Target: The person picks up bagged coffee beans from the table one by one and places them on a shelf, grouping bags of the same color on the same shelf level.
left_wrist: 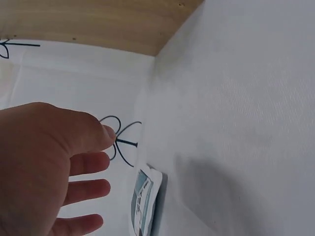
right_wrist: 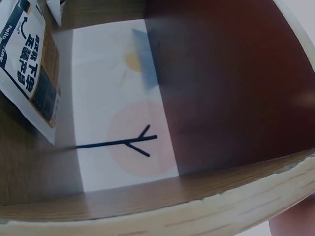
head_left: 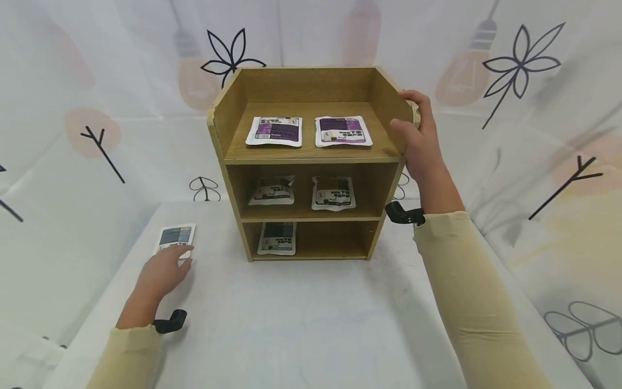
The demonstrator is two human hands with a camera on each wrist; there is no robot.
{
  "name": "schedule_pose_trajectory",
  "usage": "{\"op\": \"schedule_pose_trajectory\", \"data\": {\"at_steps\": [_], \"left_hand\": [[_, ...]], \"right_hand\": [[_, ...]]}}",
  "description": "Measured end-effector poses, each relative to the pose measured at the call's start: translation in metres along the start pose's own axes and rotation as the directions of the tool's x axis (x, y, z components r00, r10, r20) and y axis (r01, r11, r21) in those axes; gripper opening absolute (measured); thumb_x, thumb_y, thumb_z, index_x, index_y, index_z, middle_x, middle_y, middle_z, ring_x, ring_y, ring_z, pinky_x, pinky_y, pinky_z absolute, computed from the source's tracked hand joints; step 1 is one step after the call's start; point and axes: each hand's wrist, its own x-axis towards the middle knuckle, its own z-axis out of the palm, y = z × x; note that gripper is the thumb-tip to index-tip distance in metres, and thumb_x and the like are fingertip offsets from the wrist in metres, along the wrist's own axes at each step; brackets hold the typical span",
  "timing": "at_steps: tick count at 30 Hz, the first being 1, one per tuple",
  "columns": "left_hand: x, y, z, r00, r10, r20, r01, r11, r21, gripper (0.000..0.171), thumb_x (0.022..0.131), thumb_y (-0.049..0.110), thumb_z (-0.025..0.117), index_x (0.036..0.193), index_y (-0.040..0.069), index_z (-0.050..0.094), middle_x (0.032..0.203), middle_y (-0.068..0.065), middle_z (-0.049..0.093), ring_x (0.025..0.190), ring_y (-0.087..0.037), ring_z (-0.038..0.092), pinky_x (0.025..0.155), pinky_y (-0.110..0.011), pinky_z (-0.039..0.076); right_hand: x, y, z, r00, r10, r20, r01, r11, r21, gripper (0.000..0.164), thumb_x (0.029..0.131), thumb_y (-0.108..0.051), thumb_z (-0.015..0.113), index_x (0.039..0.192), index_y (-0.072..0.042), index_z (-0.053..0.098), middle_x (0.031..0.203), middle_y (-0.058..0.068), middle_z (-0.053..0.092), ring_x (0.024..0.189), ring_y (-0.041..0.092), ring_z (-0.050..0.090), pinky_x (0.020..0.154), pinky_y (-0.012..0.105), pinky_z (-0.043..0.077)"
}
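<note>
My left hand [head_left: 162,273] is over the near end of a flat white pouch [head_left: 176,235] with a blue-grey label, lying on the table to the left. Seen from the left wrist, that hand [left_wrist: 42,157] has its fingers spread loosely, with a gap between them and the pouch [left_wrist: 146,199]. My right hand [head_left: 423,146] grips the right side panel of a small three-tier wooden shelf [head_left: 311,160], thumb on the inner face. In the right wrist view only a bit of that hand [right_wrist: 294,219] shows, beyond the shelf's pale edge [right_wrist: 197,212].
Two purple-labelled pouches [head_left: 278,131] lie on the top tier. Two dark-labelled pouches [head_left: 333,193] lean in the middle tier. One blue-grey pouch [head_left: 277,238] stands at the left of the bottom tier. A patterned cloth [head_left: 311,32] hangs behind the white table [head_left: 301,319].
</note>
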Motion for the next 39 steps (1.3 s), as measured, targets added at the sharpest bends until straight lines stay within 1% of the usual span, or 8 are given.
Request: {"op": "schedule_pose_trajectory", "data": {"at_steps": [4, 12, 17, 24, 28, 32, 37, 39], "left_hand": [[0.002, -0.009, 0.003, 1.000, -0.027, -0.007, 0.027, 1.000, 0.001, 0.041, 0.094, 0.021, 0.057, 0.131, 0.004, 0.056, 0.137, -0.026, 0.051, 0.129, -0.048, 0.043, 0.105, -0.064, 0.036], [0.004, -0.024, 0.011, 0.999, -0.044, -0.015, 0.044, 0.999, -0.011, 0.044, 0.093, 0.020, 0.057, 0.133, 0.003, 0.054, 0.138, -0.029, 0.049, 0.128, -0.051, 0.041, 0.104, -0.066, 0.034], [0.006, -0.029, 0.015, 0.998, -0.055, -0.028, 0.055, 0.998, -0.010, 0.046, 0.092, 0.019, 0.057, 0.135, 0.002, 0.051, 0.139, -0.030, 0.046, 0.128, -0.052, 0.039, 0.105, -0.066, 0.033], [0.010, -0.040, 0.026, 0.996, -0.030, -0.080, 0.030, 1.000, 0.002, 0.045, 0.090, 0.014, 0.056, 0.134, 0.004, 0.052, 0.139, -0.029, 0.045, 0.127, -0.052, 0.039, 0.104, -0.067, 0.034], [0.013, -0.045, 0.033, 0.996, -0.047, -0.070, 0.046, 0.999, -0.017, 0.046, 0.091, 0.012, 0.054, 0.136, 0.004, 0.050, 0.140, -0.030, 0.043, 0.127, -0.053, 0.038, 0.104, -0.067, 0.033], [0.015, -0.047, 0.037, 0.996, -0.057, -0.066, 0.055, 0.998, -0.027, 0.046, 0.092, 0.011, 0.051, 0.137, 0.002, 0.049, 0.142, -0.030, 0.040, 0.129, -0.053, 0.036, 0.105, -0.066, 0.032], [0.018, -0.046, 0.037, 0.994, -0.032, -0.100, 0.034, 0.999, 0.018, 0.045, 0.092, 0.008, 0.052, 0.136, 0.000, 0.048, 0.140, -0.033, 0.038, 0.128, -0.053, 0.035, 0.106, -0.066, 0.031], [0.020, -0.045, 0.037, 0.995, -0.044, -0.090, 0.047, 0.998, 0.032, 0.046, 0.092, 0.007, 0.052, 0.137, 0.000, 0.047, 0.141, -0.034, 0.036, 0.129, -0.054, 0.033, 0.107, -0.067, 0.029]], "right_hand": [[0.000, 0.001, 0.001, 1.000, 0.007, -0.022, -0.008, 0.999, -0.041, 0.045, 0.091, -0.013, 0.046, 0.129, -0.036, 0.046, 0.142, -0.004, 0.032, 0.127, 0.028, 0.039, 0.102, 0.049, 0.036], [-0.003, 0.002, 0.001, 0.997, -0.014, -0.070, 0.002, 0.987, -0.162, 0.048, 0.089, -0.014, 0.044, 0.131, -0.040, 0.044, 0.140, -0.005, 0.035, 0.125, 0.022, 0.039, 0.101, 0.044, 0.037], [-0.003, 0.002, 0.000, 0.997, -0.040, -0.070, 0.029, 0.986, -0.162, 0.048, 0.089, -0.014, 0.045, 0.131, -0.038, 0.044, 0.139, -0.005, 0.036, 0.125, 0.022, 0.039, 0.100, 0.044, 0.037], [-0.003, 0.004, 0.001, 0.997, -0.044, -0.064, 0.035, 0.990, -0.140, 0.048, 0.089, -0.013, 0.047, 0.131, -0.035, 0.046, 0.137, -0.005, 0.037, 0.124, 0.024, 0.041, 0.098, 0.046, 0.038], [-0.003, 0.003, 0.002, 0.998, -0.036, -0.058, 0.028, 0.991, -0.133, 0.048, 0.089, -0.012, 0.047, 0.131, -0.035, 0.046, 0.136, -0.005, 0.038, 0.123, 0.023, 0.041, 0.097, 0.045, 0.038], [-0.003, 0.003, 0.002, 0.998, -0.032, -0.054, 0.024, 0.991, -0.135, 0.048, 0.089, -0.011, 0.047, 0.131, -0.036, 0.046, 0.137, -0.005, 0.038, 0.123, 0.023, 0.040, 0.098, 0.046, 0.037], [-0.002, 0.003, 0.001, 0.998, -0.029, -0.057, 0.021, 0.990, -0.139, 0.049, 0.089, -0.011, 0.048, 0.131, -0.036, 0.045, 0.138, -0.005, 0.038, 0.125, 0.022, 0.039, 0.100, 0.047, 0.036], [-0.003, 0.003, 0.000, 0.998, -0.035, -0.053, 0.027, 0.990, -0.137, 0.049, 0.088, -0.010, 0.048, 0.131, -0.035, 0.045, 0.138, -0.004, 0.038, 0.125, 0.022, 0.038, 0.099, 0.047, 0.036]]}}
